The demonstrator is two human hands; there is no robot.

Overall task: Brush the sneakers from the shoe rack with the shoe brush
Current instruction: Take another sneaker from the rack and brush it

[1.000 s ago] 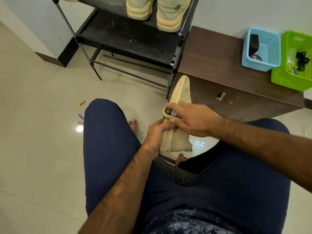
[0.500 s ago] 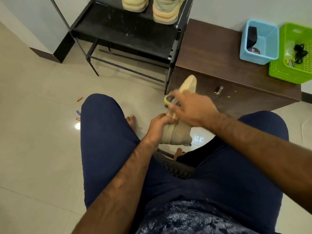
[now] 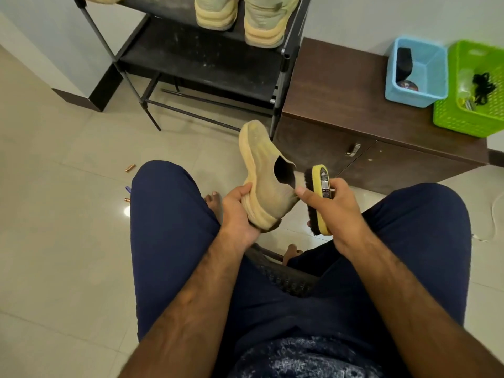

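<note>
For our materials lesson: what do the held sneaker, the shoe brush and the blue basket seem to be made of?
Sneaker: seemingly matte beige knit fabric, collar sagging softly; ribbed, foam-like sole. Shoe brush: dark fibrous bristles, hair or synthetic; smooth yellow back, painted wood or plastic. Blue basket: probably moulded plastic, thin uniform walls.

Plain navy blue trousers (image 3: 169,241) cover both legs. Above the trousers' waist lies a dark blue shirt (image 3: 305,358) mottled with pale flecks. Forearms are bare down to the left hand (image 3: 237,214) and right hand (image 3: 332,211). Beyond the trousers' hems show bare feet (image 3: 212,199).
</note>
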